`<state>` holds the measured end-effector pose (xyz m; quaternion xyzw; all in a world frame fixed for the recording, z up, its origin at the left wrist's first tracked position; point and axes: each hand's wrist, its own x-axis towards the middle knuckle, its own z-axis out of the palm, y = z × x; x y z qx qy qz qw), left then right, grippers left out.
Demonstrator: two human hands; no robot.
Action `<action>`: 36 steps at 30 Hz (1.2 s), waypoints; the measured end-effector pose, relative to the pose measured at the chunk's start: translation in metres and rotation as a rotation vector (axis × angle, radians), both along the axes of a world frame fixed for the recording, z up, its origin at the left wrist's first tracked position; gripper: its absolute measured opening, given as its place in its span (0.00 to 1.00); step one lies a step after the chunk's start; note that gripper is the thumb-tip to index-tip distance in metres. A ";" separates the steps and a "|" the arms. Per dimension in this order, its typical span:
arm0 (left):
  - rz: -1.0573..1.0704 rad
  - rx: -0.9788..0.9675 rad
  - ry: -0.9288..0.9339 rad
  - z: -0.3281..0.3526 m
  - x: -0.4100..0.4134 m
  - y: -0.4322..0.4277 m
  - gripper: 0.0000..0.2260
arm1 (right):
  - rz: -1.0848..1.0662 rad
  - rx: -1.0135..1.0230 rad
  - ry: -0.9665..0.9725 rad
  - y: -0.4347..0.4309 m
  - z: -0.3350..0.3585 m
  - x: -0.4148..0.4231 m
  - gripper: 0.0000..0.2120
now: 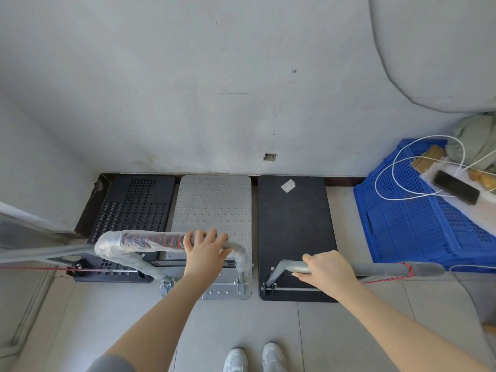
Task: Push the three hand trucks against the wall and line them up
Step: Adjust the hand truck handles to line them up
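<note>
I stand on a pale tiled floor (241,323) facing a scuffed grey wall (188,89) with a dark skirting strip at its foot. Three hand trucks sit side by side with their far ends at that wall: a black perforated truck (137,208) furthest left in the corner, a silver studded truck (212,200) just beside it, and a plain black truck (295,226) to the right, a narrow gap of tile between it and the silver one. My left hand (205,251) is curled over the silver truck's plastic-wrapped handle (145,241). My right hand (328,272) is wrapped around the plain black truck's grey handle (381,269). Right of the trucks, near the wall, a blue plastic crate (418,218) carries a white cable and a dark phone. My white shoes (255,357) show at the bottom edge
</note>
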<state>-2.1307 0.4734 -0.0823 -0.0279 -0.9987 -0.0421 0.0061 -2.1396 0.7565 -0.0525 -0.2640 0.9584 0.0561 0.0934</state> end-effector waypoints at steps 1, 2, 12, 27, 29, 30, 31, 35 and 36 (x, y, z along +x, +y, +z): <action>-0.002 0.004 0.010 0.000 0.000 0.000 0.09 | -0.026 0.008 0.003 0.004 -0.002 -0.001 0.23; -0.004 0.009 0.014 0.000 0.000 0.000 0.09 | -0.034 0.017 0.003 0.008 -0.004 -0.002 0.23; -0.005 0.048 -0.048 0.001 0.005 -0.003 0.10 | -0.024 -0.080 0.014 0.004 0.000 0.001 0.17; 0.043 0.356 -0.132 0.108 0.031 -0.042 0.32 | -0.019 -0.238 -0.104 -0.100 0.083 -0.010 0.37; 0.078 0.360 -0.081 0.123 0.043 -0.076 0.31 | 0.038 -0.267 -0.112 -0.136 0.097 -0.008 0.37; 0.105 0.365 -0.067 0.129 0.052 -0.096 0.30 | 0.060 -0.274 -0.121 -0.154 0.101 -0.005 0.37; 0.140 0.367 -0.066 0.133 0.062 -0.118 0.30 | 0.079 -0.276 -0.132 -0.173 0.105 -0.001 0.38; 0.262 0.304 -0.097 0.137 0.103 -0.210 0.29 | 0.108 -0.247 -0.169 -0.244 0.109 0.017 0.37; 0.276 0.287 -0.115 0.136 0.113 -0.234 0.29 | 0.102 -0.240 -0.179 -0.262 0.108 0.022 0.37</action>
